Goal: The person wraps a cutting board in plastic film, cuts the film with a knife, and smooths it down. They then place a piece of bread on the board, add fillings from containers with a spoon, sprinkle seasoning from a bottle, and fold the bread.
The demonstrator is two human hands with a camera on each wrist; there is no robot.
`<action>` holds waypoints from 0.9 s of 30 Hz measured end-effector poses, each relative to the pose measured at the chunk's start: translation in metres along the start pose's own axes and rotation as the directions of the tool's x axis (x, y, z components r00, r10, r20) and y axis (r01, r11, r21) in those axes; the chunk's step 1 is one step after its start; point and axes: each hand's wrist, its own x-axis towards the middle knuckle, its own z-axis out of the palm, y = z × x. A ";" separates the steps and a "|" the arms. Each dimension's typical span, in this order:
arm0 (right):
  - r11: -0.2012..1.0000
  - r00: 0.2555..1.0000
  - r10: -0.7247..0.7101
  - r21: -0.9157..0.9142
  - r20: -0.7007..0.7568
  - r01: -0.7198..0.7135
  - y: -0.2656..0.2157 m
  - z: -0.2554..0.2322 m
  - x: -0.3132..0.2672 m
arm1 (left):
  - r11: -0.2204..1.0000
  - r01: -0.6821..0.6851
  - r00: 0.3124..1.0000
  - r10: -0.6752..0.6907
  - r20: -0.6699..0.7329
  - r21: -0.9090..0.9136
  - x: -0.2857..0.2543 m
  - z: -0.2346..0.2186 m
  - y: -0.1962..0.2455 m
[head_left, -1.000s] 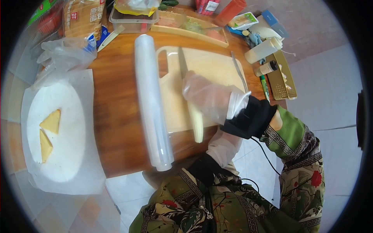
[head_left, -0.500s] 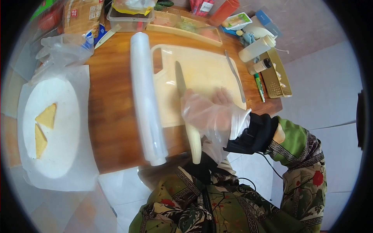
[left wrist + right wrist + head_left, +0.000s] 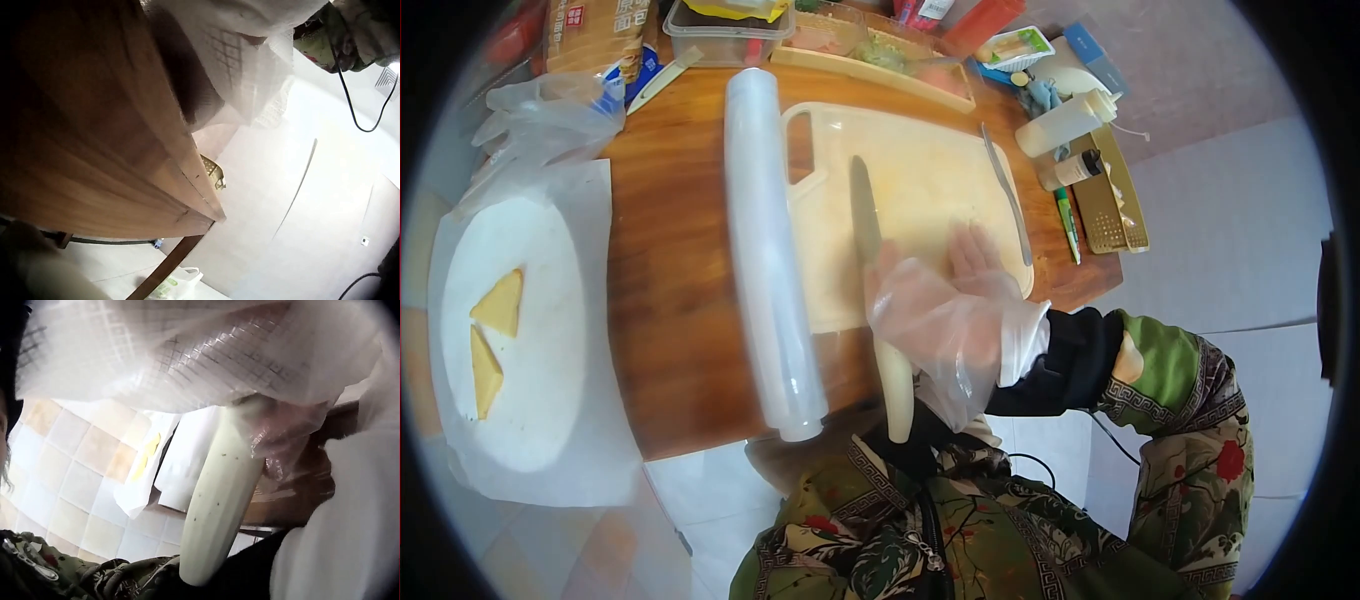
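A long knife (image 3: 865, 205) lies pointing away over the cream cutting board (image 3: 920, 170). My right hand (image 3: 930, 310), in a clear glove, grips it near the base of its pale, thick handle (image 3: 895, 385). The right wrist view shows the same handle (image 3: 222, 494) below the gloved fingers. My left hand (image 3: 977, 255) reaches under the right one, its fingers extended over the board near its close edge; contact with the board cannot be told. Its palm is mostly hidden. In the left wrist view a loose glove (image 3: 244, 56) hangs beside the table edge (image 3: 181, 137).
A roll of plastic film (image 3: 770, 250) lies left of the board, a second knife (image 3: 1007, 195) along its right side. Two bread triangles (image 3: 498, 303) are on white paper (image 3: 585, 420) at far left. Ingredient trays (image 3: 875, 65), a squeeze bottle (image 3: 1065, 122) and a basket (image 3: 1122, 190) stand beyond.
The knife and my right hand have drawn back towards my body, the handle now farther past the board's near edge. Fingers of my left hand have come into sight over the board.
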 end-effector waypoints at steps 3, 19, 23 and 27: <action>1.000 1.000 -0.009 0.023 -0.003 0.009 0.002 -0.002 0.000 | 1.000 -0.009 1.000 0.009 0.014 0.023 -0.010 -0.004 -0.003; 0.991 0.997 -0.049 0.121 -0.060 0.056 -0.009 -0.012 -0.017 | 0.981 -0.084 0.995 0.072 0.076 0.173 -0.021 0.010 -0.011; 0.988 0.997 -0.049 0.146 -0.066 0.058 -0.013 -0.011 -0.022 | 0.974 -0.111 0.991 0.093 0.096 0.199 -0.030 0.011 -0.013; 0.984 0.996 -0.052 0.167 -0.077 0.064 -0.017 -0.011 -0.026 | 0.964 -0.136 0.987 0.113 0.112 0.230 -0.035 0.012 -0.018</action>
